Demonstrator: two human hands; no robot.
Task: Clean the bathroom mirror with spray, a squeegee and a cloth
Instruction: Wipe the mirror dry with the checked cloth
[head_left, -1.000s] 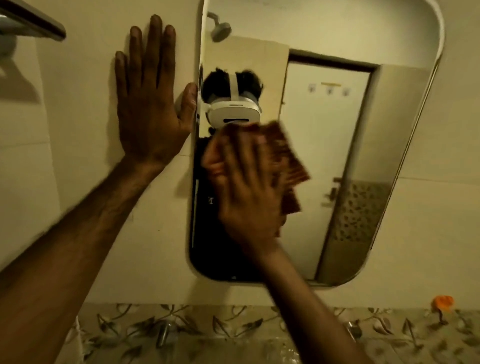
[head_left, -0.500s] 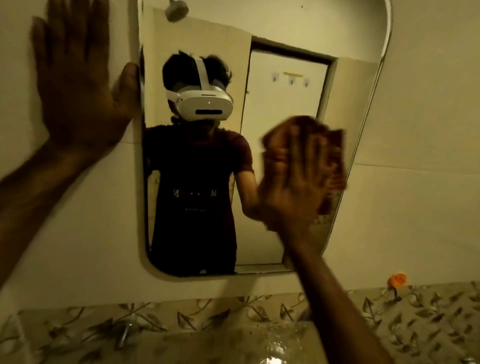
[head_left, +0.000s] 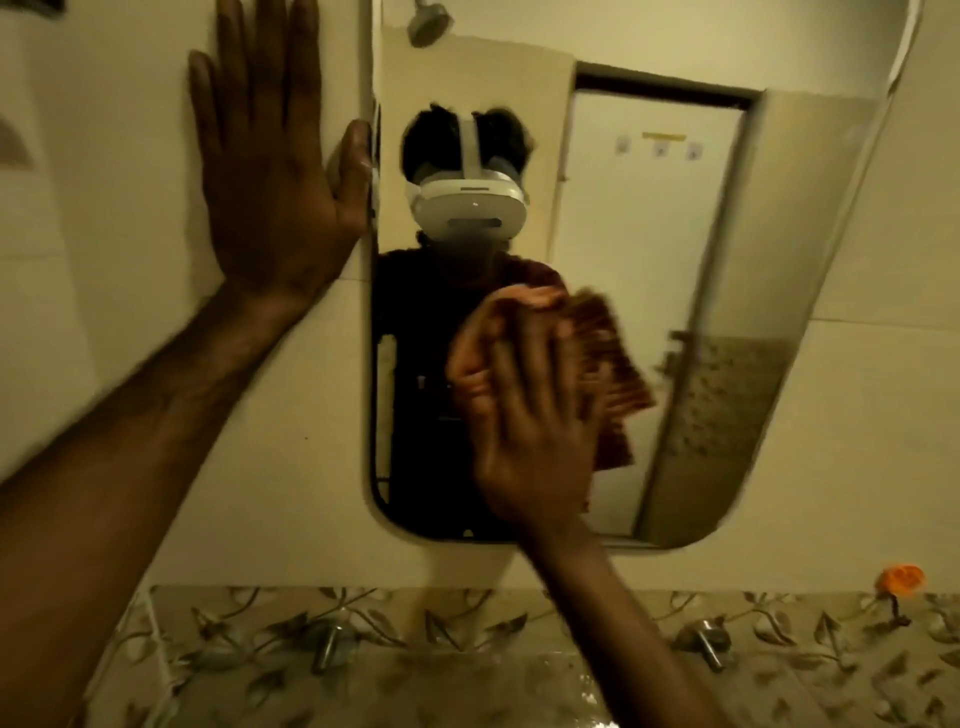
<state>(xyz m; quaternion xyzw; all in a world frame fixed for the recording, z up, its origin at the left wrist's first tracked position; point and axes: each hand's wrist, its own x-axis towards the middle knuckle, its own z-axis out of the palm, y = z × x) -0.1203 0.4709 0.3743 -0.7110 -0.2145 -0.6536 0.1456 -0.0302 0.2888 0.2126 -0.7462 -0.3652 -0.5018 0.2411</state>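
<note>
The rounded wall mirror (head_left: 727, 312) fills the upper middle of the head view. My right hand (head_left: 535, 431) lies flat with straight fingers on a brown-orange cloth (head_left: 608, 364), pressing it against the lower middle of the glass. My left hand (head_left: 270, 171) is spread flat on the tiled wall left of the mirror, its thumb touching the mirror's left edge. No spray bottle or squeegee is in view.
Below the mirror runs a band of leaf-patterned tiles (head_left: 467, 623) with two metal pegs (head_left: 327, 649). A small orange object (head_left: 901, 579) sits on a hook at the lower right. A shiny surface lies under the pegs.
My right hand slid the cloth from the mirror's right side back toward the lower middle. My left hand stayed on the wall; the camera view shifted.
</note>
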